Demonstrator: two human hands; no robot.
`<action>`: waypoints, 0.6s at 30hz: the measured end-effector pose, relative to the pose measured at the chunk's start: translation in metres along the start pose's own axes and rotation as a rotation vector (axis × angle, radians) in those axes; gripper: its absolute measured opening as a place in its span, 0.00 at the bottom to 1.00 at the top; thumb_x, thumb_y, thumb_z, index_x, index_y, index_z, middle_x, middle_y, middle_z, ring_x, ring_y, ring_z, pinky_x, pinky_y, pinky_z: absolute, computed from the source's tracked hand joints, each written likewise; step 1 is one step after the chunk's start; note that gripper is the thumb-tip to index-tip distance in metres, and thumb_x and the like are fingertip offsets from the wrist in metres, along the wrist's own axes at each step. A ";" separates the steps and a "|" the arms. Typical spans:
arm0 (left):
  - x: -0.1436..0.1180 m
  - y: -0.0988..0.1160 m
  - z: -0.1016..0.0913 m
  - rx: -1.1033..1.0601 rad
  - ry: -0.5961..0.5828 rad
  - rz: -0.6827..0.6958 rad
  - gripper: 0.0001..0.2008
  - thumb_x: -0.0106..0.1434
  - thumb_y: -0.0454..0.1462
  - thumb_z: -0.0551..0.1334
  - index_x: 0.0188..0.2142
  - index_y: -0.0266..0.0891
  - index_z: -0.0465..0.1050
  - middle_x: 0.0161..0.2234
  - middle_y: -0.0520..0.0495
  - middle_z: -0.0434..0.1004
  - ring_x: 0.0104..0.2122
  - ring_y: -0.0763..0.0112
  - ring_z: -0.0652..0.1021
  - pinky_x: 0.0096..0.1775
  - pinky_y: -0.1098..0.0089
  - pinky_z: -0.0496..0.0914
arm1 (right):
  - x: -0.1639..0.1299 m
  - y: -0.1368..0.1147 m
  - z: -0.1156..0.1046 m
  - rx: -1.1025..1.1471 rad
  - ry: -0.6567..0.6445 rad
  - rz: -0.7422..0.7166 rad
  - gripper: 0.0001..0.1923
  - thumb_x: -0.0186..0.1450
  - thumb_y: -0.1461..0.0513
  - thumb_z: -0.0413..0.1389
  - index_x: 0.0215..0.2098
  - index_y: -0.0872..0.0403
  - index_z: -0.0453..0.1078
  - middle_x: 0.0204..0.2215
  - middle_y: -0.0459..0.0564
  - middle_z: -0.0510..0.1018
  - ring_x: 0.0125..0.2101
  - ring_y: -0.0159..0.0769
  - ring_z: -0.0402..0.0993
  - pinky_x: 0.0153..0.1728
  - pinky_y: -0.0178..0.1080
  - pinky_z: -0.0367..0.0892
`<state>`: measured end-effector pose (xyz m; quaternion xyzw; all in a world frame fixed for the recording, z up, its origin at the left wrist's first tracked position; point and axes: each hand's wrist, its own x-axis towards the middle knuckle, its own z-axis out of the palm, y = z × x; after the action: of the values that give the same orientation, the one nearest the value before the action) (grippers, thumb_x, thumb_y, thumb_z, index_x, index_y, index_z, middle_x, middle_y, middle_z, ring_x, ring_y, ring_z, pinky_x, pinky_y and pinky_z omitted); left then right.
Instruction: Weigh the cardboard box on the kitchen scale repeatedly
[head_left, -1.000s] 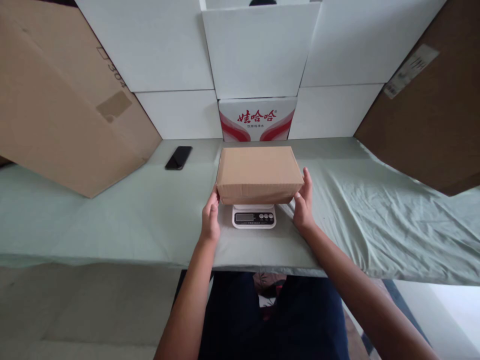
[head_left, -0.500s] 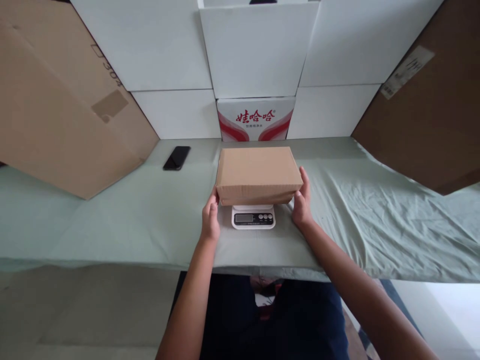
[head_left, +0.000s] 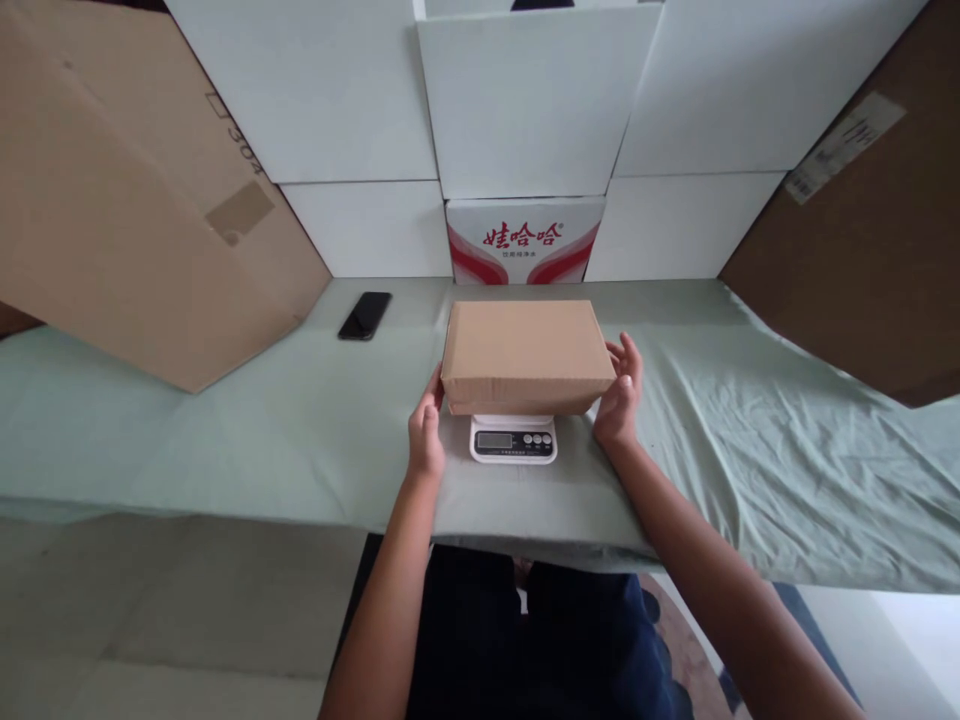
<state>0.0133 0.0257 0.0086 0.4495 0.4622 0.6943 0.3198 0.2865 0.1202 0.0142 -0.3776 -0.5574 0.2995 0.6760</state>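
A closed brown cardboard box (head_left: 526, 345) rests on a white digital kitchen scale (head_left: 514, 455), hiding the scale's weighing plate. The scale's small display and round buttons show in front of the box, and I cannot read any figure on it. At the box's left side is my left hand (head_left: 428, 425), fingers stretched along the side and thumb raised; whether it still touches is hard to tell. My right hand (head_left: 621, 400) is by the right side with its fingers spread, slightly off the cardboard.
A black phone (head_left: 365, 316) lies on the green tablecloth (head_left: 247, 430) to the left. White boxes (head_left: 536, 100) form a wall behind, with a red-and-white printed carton (head_left: 525, 242) at its bottom. Large cardboard panels (head_left: 150, 200) flank both sides.
My right hand has loosened from the box, its fingers now spread apart. My left hand stays close to the left side. The whole view has shifted slightly.
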 end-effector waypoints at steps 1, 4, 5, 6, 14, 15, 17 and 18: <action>0.000 0.001 0.000 -0.003 0.003 0.008 0.40 0.68 0.64 0.55 0.66 0.41 0.74 0.67 0.36 0.74 0.70 0.48 0.69 0.70 0.54 0.63 | 0.000 0.000 0.000 0.014 -0.005 0.004 0.38 0.66 0.36 0.47 0.70 0.39 0.61 0.61 0.52 0.72 0.62 0.56 0.71 0.63 0.62 0.67; -0.002 0.002 -0.002 0.001 0.010 0.037 0.40 0.68 0.64 0.55 0.66 0.40 0.74 0.67 0.36 0.73 0.70 0.48 0.70 0.70 0.53 0.63 | -0.002 -0.002 0.000 0.039 -0.036 -0.011 0.36 0.67 0.37 0.47 0.67 0.39 0.65 0.61 0.52 0.73 0.64 0.57 0.69 0.64 0.62 0.66; -0.003 0.002 -0.002 0.008 0.017 0.041 0.41 0.68 0.65 0.55 0.66 0.40 0.74 0.67 0.36 0.73 0.70 0.48 0.70 0.70 0.53 0.63 | -0.003 -0.003 0.000 0.035 -0.050 -0.014 0.35 0.68 0.37 0.47 0.67 0.39 0.66 0.62 0.51 0.74 0.65 0.57 0.69 0.64 0.62 0.66; -0.004 0.003 -0.003 0.017 0.026 0.042 0.41 0.68 0.65 0.54 0.66 0.40 0.74 0.67 0.36 0.73 0.69 0.48 0.71 0.70 0.53 0.63 | -0.004 -0.005 0.000 0.031 -0.062 -0.014 0.34 0.68 0.37 0.47 0.66 0.39 0.66 0.62 0.51 0.74 0.65 0.57 0.69 0.64 0.62 0.66; -0.012 0.003 -0.004 0.037 0.031 0.000 0.40 0.69 0.64 0.55 0.65 0.38 0.75 0.65 0.34 0.76 0.67 0.46 0.73 0.68 0.50 0.66 | -0.027 -0.022 -0.001 0.043 -0.189 0.008 0.37 0.70 0.37 0.48 0.73 0.35 0.56 0.73 0.45 0.64 0.75 0.58 0.57 0.73 0.64 0.55; -0.012 0.004 -0.004 0.034 0.021 -0.002 0.40 0.69 0.64 0.55 0.65 0.38 0.76 0.65 0.34 0.76 0.68 0.46 0.73 0.68 0.50 0.66 | -0.028 -0.024 -0.001 0.012 -0.202 -0.006 0.37 0.70 0.37 0.49 0.73 0.35 0.55 0.74 0.45 0.63 0.75 0.58 0.56 0.74 0.64 0.54; -0.009 0.007 -0.003 0.023 0.005 0.004 0.38 0.69 0.63 0.56 0.64 0.38 0.76 0.65 0.34 0.76 0.68 0.46 0.72 0.68 0.51 0.66 | -0.026 -0.029 0.001 -0.028 -0.218 -0.043 0.37 0.70 0.37 0.50 0.73 0.34 0.55 0.74 0.43 0.61 0.75 0.58 0.55 0.73 0.64 0.56; -0.004 0.011 -0.001 0.015 0.000 0.013 0.38 0.69 0.63 0.57 0.64 0.38 0.76 0.65 0.34 0.76 0.68 0.46 0.72 0.68 0.51 0.66 | -0.021 -0.031 0.002 -0.032 -0.220 -0.065 0.37 0.69 0.37 0.50 0.73 0.33 0.55 0.74 0.43 0.60 0.74 0.58 0.56 0.72 0.64 0.57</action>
<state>0.0133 0.0179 0.0171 0.4551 0.4645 0.6928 0.3117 0.2798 0.0870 0.0296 -0.3347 -0.6449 0.3084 0.6140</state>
